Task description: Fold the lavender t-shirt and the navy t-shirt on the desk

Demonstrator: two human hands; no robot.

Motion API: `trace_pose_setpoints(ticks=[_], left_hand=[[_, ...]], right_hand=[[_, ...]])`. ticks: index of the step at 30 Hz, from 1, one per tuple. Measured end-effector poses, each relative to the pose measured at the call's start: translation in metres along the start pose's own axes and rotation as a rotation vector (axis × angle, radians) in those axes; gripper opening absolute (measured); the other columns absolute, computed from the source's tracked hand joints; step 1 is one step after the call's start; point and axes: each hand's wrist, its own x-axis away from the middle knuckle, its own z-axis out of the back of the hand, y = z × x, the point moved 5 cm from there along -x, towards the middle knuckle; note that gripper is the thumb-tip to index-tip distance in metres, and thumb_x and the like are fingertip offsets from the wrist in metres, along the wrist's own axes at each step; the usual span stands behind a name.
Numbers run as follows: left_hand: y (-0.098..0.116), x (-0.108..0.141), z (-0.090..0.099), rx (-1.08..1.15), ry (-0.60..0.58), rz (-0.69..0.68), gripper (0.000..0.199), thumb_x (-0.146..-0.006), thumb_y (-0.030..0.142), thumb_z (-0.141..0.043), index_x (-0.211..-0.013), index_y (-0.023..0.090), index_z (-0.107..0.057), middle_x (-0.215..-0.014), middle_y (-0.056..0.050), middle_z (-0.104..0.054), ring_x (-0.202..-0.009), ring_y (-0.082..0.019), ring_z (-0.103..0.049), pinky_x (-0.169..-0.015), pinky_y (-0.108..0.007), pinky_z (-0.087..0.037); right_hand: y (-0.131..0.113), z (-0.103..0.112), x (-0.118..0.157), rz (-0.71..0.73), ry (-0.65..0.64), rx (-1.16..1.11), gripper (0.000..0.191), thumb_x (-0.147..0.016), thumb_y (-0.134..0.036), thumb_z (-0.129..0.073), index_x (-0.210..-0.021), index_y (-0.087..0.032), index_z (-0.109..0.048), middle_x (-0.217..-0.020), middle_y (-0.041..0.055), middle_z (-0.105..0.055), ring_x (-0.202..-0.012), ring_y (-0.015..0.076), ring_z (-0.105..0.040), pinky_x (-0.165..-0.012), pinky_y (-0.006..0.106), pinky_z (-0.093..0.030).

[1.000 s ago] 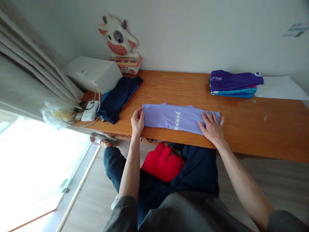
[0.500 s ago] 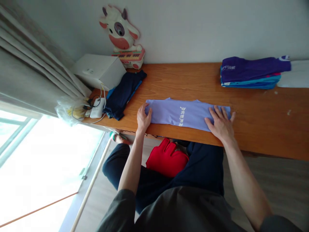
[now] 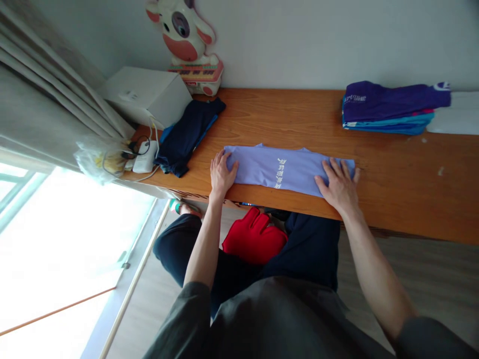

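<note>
And here's the left hand (image 3: 222, 174), thumb and fingers apart, resting at one end of the folded lavender cloth with white lettering (image 3: 258, 168); the right hand (image 3: 340, 188), fanned out flat, covers the other end! The cloth lies between them on the brown wooden table (image 3: 284, 117). Beyond the left hand, folded navy fabric (image 3: 189, 130); beyond the right, a purple-and-blue fabric stack (image 3: 392, 105)!

This seems a home: curtain (image 3: 56, 94) at ten o'clock, cow-faced toy keyboard (image 3: 185, 50) at eleven, folded clothes (image 3: 392, 105) at two.
</note>
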Motion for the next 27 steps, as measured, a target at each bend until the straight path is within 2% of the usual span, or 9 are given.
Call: trace_pose_setpoints(ticks=[8, 15, 21, 27], left_hand=[[-0.0039, 0.0002, -0.0041, 0.0, -0.027, 0.011, 0.071, -0.11, 0.048, -0.072, -0.175, 0.023, -0.063, -0.194, -0.016, -0.05, -0.185, -0.037, -0.039, -0.154, -0.064, -0.024], [-0.0006, 0.0025, -0.0039, -0.064, -0.023, 0.015, 0.07, -0.112, 0.049, -0.069, -0.174, 0.018, -0.065, -0.191, -0.018, -0.054, -0.184, -0.039, -0.04, -0.154, -0.062, -0.026], [0.0014, 0.0031, -0.0031, -0.103, -0.048, 0.001, 0.07, -0.115, 0.051, -0.064, -0.177, 0.019, -0.063, -0.192, -0.017, -0.053, -0.185, -0.039, -0.039, -0.153, -0.063, -0.029], [0.0061, 0.0057, -0.0034, -0.178, -0.089, -0.009, 0.078, -0.119, 0.057, -0.057, -0.186, 0.016, -0.052, -0.197, -0.019, -0.043, -0.188, -0.041, -0.031, -0.154, -0.067, -0.024]], right_hand=[[-0.0018, 0.0005, 0.0006, 0.007, 0.004, 0.025, 0.073, -0.123, -0.055, -0.043, -0.187, -0.023, -0.052, -0.195, 0.0156, -0.047, -0.182, 0.0498, -0.038, -0.145, 0.088, -0.021], [-0.0011, -0.0015, -0.0001, -0.003, 0.005, -0.009, 0.075, -0.121, -0.056, -0.044, -0.188, -0.023, -0.051, -0.195, 0.0167, -0.048, -0.182, 0.0512, -0.037, -0.145, 0.088, -0.021], [0.0007, -0.0017, 0.0005, -0.008, 0.033, -0.047, 0.075, -0.121, -0.06, -0.044, -0.187, -0.024, -0.054, -0.194, 0.0161, -0.049, -0.182, 0.0507, -0.038, -0.146, 0.087, -0.018], [0.003, -0.0041, 0.0004, 0.004, 0.024, -0.009, 0.076, -0.122, -0.061, -0.043, -0.186, -0.022, -0.055, -0.195, 0.0153, -0.048, -0.183, 0.0487, -0.038, -0.147, 0.082, -0.023]])
